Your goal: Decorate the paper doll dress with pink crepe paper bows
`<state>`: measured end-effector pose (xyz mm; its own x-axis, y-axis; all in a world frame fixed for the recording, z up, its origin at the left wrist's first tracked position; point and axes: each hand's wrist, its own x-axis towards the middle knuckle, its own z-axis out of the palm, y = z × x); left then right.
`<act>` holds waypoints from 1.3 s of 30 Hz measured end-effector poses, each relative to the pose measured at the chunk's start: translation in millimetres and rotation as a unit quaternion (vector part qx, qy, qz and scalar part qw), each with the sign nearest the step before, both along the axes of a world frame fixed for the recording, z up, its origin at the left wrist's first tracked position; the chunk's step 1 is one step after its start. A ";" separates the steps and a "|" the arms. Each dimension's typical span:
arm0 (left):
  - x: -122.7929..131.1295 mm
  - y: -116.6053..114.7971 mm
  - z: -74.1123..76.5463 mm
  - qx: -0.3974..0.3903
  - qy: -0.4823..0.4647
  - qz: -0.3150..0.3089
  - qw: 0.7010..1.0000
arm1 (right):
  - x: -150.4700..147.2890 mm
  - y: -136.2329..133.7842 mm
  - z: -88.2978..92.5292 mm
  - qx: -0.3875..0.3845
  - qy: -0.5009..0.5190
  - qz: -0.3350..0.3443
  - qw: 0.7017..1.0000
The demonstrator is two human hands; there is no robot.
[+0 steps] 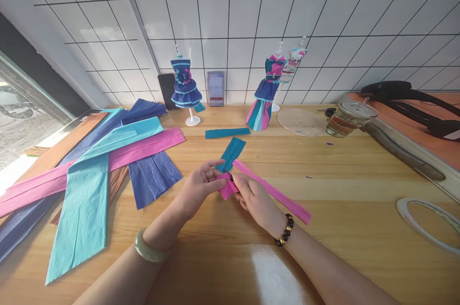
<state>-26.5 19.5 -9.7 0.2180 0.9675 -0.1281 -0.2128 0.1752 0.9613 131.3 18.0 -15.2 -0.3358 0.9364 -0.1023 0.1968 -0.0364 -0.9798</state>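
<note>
Over the middle of the wooden table (pixel 323 190), my left hand (pixel 199 185) and my right hand (pixel 253 197) meet on a pink crepe paper strip (pixel 276 194). Both hands pinch its near end, which is folded or gathered between the fingers. The strip trails off to the right across the table. A teal paper piece (pixel 232 152) lies just behind my fingers, touching or tucked under the pink strip. A second teal strip (pixel 227 133) lies farther back.
Long sheets of teal (pixel 86 199), pink (pixel 143 149) and blue (pixel 153 175) crepe paper cover the left side. Small mannequins in paper dresses (pixel 184 87) (pixel 268 91) stand by the tiled wall. A clear lid (pixel 301 122), a lidded glass cup (pixel 349 118) and a white ring (pixel 427 221) sit at right.
</note>
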 end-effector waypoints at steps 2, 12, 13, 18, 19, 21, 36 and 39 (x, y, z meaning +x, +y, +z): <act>-0.2 0.2 -0.1 -0.002 -0.002 0.004 1.000 | 0.0 0.0 0.2 0.003 -0.003 -0.001 1.000; -1.5 1.4 0.0 0.000 0.008 0.011 1.000 | 1.2 1.2 -2.4 0.025 -0.020 -0.001 0.999; -1.7 1.6 -0.3 0.000 0.007 0.013 1.000 | 1.4 1.4 -2.4 0.027 -0.021 0.002 0.999; -2.6 2.2 -1.8 0.002 0.006 0.012 1.000 | 2.1 1.7 -1.1 0.026 -0.032 0.013 0.999; -2.8 2.3 -1.9 0.003 0.007 0.014 1.000 | 2.1 1.7 -0.9 0.026 -0.034 0.016 0.999; -3.2 2.7 -1.8 0.002 0.012 0.019 1.000 | 2.1 1.8 -0.7 0.027 -0.036 0.017 0.999; -4.3 2.1 2.9 -0.008 0.015 0.028 0.999 | 2.8 2.1 1.8 0.022 -0.046 0.016 0.999; -2.1 1.2 2.8 -0.016 0.001 0.014 1.000 | 2.5 2.5 0.3 0.029 -0.040 0.012 0.999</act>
